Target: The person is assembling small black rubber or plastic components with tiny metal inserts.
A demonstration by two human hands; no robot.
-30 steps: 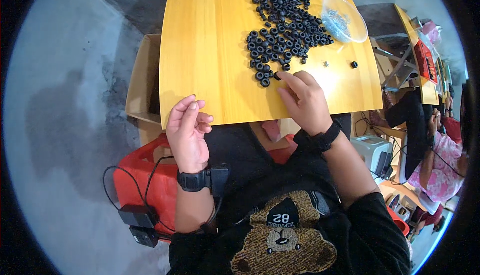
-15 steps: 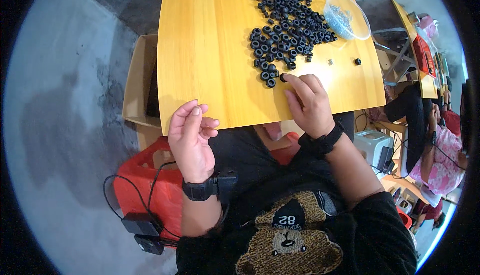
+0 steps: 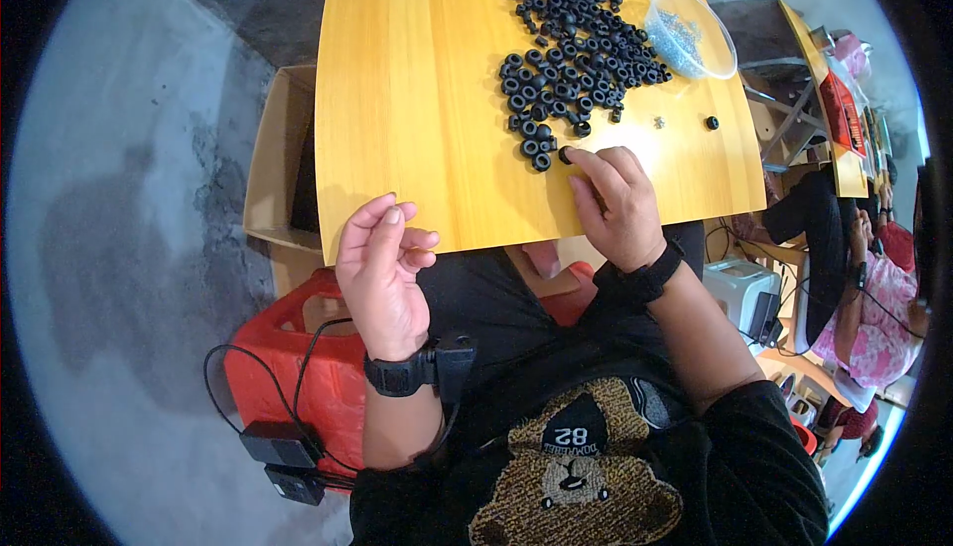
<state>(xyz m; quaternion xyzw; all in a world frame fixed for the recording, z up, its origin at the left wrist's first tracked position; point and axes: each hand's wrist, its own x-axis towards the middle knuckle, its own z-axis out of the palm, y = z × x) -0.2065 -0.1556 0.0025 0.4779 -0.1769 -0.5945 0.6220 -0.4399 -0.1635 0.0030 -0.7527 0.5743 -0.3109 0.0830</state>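
Small black ring-shaped rubber pieces (image 3: 552, 79) lie in a long heap across the wooden table. My right hand (image 3: 623, 199) rests over the near edge; its index fingertip touches a single black ring (image 3: 566, 155) just right of the heap's near end. The thumb stays apart from that finger, so the ring is touched rather than gripped. At the table's near left corner my left hand (image 3: 382, 273) is held palm up. Its thumb presses toward the curled fingers in a pinch; anything between them is too small or hidden to see.
A clear round tub (image 3: 735, 50) of small bluish transparent pieces stands at the right. One black ring (image 3: 712, 123) and a tiny shiny bit (image 3: 659, 122) lie apart. A cardboard box (image 3: 273, 169) and red stool (image 3: 288, 347) flank the left. People sit beyond, at right.
The view has shifted very slightly. Both hands keep nearly the same pose, and the right index finger remains on the same black ring.
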